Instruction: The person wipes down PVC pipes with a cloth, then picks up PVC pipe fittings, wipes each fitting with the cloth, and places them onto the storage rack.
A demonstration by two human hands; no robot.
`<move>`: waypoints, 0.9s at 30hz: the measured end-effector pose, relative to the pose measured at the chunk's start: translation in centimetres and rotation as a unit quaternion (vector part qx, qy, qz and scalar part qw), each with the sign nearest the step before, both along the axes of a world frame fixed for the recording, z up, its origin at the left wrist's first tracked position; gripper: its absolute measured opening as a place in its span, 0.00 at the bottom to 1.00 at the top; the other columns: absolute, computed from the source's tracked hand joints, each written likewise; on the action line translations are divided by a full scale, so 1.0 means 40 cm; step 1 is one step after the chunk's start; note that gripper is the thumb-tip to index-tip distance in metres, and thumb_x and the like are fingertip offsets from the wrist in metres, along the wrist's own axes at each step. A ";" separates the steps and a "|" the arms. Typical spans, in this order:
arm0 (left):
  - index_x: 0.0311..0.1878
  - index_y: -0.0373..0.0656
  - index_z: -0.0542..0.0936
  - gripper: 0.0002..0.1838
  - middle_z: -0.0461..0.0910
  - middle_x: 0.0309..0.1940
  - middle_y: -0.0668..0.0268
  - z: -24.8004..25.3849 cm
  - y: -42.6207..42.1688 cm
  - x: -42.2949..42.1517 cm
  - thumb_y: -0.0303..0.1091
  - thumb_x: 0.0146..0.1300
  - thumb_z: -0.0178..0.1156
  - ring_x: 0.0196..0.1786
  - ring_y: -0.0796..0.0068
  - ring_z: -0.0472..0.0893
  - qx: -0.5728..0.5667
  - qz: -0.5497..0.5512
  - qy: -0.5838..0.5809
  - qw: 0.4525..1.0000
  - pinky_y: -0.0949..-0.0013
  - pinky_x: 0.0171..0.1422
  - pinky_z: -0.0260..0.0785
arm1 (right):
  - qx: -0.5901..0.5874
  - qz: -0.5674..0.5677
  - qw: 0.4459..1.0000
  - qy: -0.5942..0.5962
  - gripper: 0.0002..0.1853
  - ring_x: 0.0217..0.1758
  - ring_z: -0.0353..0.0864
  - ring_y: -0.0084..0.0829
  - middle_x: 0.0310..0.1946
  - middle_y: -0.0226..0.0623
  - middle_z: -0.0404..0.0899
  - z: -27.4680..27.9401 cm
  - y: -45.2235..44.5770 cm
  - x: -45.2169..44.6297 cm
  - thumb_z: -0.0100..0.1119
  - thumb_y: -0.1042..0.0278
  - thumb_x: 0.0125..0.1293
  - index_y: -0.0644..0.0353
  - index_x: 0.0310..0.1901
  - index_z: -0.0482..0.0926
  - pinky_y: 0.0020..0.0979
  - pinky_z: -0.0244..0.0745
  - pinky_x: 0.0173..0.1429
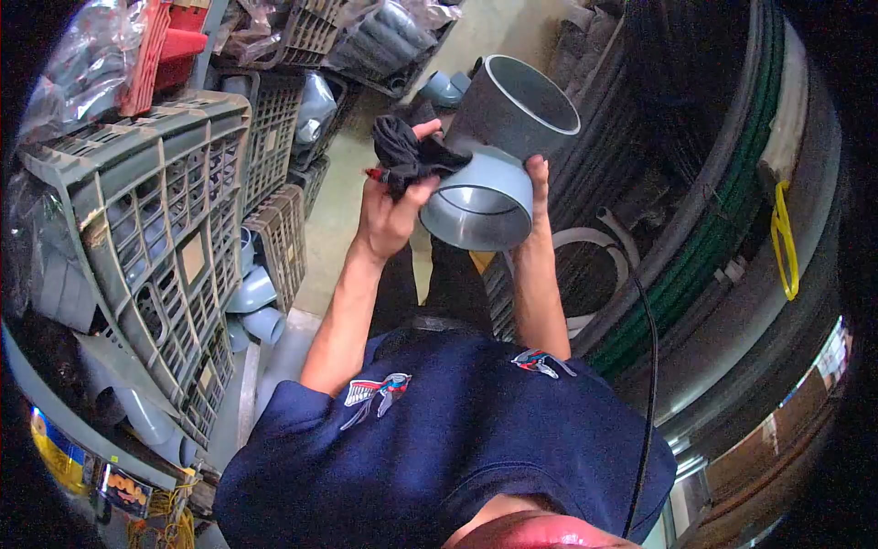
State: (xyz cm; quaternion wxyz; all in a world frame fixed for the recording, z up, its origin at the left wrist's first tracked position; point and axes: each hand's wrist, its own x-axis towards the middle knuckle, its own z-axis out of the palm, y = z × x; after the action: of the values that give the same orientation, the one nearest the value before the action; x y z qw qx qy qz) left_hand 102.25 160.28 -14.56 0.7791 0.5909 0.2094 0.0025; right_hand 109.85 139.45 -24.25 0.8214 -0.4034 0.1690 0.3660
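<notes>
A large grey plastic pipe elbow is held up in front of my body, with one round opening facing up and away and the other facing back toward me. My right hand grips its right side, thumb along the outer wall. Bunched in my left hand is a black cloth, pressed against the left side of the elbow near the nearer opening. Part of the left fingers is hidden behind the cloth.
Grey plastic crates with pipe fittings stand at the left, and a red bin sits above them. Coils of dark hose line the right, with a yellow strap hanging there. Small grey fittings lie on the floor ahead.
</notes>
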 end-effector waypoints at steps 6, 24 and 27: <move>0.83 0.43 0.66 0.51 0.57 0.83 0.42 0.093 0.031 0.142 0.43 0.57 0.80 0.83 0.45 0.64 0.342 -0.072 -0.151 0.925 0.53 0.85 0.59 | -0.130 0.038 0.979 -0.156 0.58 0.69 0.80 0.36 0.68 0.39 0.78 0.088 0.043 0.035 0.86 0.66 0.42 0.61 0.77 0.65 0.40 0.71 0.77; 0.70 0.37 0.79 0.31 0.79 0.70 0.57 0.008 0.185 0.318 0.52 0.74 0.61 0.70 0.69 0.78 -0.012 -0.216 -0.105 0.971 0.63 0.75 0.70 | -0.059 0.162 0.961 -0.217 0.73 0.79 0.68 0.36 0.76 0.40 0.71 0.168 0.028 0.081 0.95 0.56 0.30 0.64 0.82 0.61 0.39 0.58 0.84; 0.68 0.39 0.82 0.33 0.85 0.62 0.61 0.064 0.200 0.396 0.41 0.62 0.80 0.64 0.72 0.81 0.117 -0.385 -0.038 0.915 0.65 0.72 0.73 | -0.032 0.183 0.968 -0.170 0.70 0.77 0.70 0.37 0.73 0.40 0.74 0.214 0.011 0.118 0.93 0.56 0.32 0.64 0.80 0.63 0.39 0.59 0.83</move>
State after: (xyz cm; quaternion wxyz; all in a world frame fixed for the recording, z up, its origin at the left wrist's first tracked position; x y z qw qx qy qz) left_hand 118.10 168.27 -11.99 0.6526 0.7120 -0.0662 -0.2505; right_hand 114.56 139.89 -15.70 0.7440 -0.5096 -0.0379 0.4305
